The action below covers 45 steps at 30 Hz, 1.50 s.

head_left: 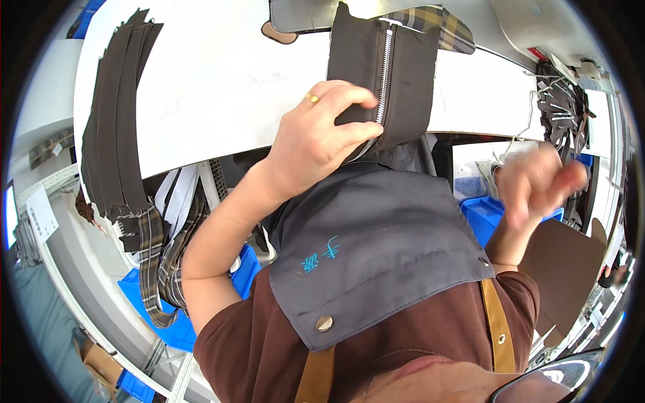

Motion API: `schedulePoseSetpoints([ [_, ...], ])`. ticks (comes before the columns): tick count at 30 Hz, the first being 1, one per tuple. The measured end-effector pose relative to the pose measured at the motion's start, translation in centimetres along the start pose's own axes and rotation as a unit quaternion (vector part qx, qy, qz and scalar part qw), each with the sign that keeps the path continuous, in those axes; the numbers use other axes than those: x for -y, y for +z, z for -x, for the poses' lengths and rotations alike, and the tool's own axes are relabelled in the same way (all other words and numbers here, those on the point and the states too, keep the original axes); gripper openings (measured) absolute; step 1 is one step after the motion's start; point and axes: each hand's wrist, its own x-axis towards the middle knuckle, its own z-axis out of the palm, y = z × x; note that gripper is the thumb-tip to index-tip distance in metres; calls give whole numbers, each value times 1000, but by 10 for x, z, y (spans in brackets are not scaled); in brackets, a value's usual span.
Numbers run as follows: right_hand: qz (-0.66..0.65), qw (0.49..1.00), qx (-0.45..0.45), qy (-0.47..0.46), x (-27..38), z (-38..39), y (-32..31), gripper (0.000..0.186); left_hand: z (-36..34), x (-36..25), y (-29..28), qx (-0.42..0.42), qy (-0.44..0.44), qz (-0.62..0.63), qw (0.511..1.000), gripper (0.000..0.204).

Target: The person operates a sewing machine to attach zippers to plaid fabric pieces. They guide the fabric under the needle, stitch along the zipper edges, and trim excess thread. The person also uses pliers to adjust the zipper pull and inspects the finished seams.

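A dark brown fabric piece [413,87] lies at the front of the white table, its near end hanging down toward me. A silver metal zipper [385,67] runs lengthwise along it. My left hand [319,127], with a yellow ring, rests over the fabric's left half. Its thumb and curled forefinger are apart, their tips beside the zipper's teeth. My right hand [537,181] is raised off the fabric, over the right side near the blue bin. Motion smears its fingers, so what they hold, if anything, cannot be made out.
Stacked dark fabric strips [114,114] drape over the table's left edge, with plaid strips [158,269] hanging below. A grey machine [316,15] stands at the back beside plaid fabric [457,30]. Dark zippered pieces [564,111] are bundled at the far right. Blue bins [480,218] sit below table height.
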Motion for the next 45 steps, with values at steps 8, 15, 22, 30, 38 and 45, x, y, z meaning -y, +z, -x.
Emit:
schedulePoseSetpoints([
  [8,699,694,-161,-63,-58,-25,10,35,28,-25,19,-94,-50,-51,993,21],
  [15,769,628,-33,-110,-73,-40,14,29,34,-33,24,-131,-138,75,979,20],
  [22,776,606,-31,-172,-82,-45,6,28,32,-36,20,-135,-152,99,974,18],
  [30,792,574,-31,-205,-89,-53,-1,24,20,-30,13,-144,-160,101,971,16],
  [38,791,529,-280,-122,-30,-30,-63,26,27,-23,4,-49,-130,105,985,15],
  [45,818,537,-105,-176,-42,-79,-31,29,26,-22,8,-58,-83,40,994,17],
])
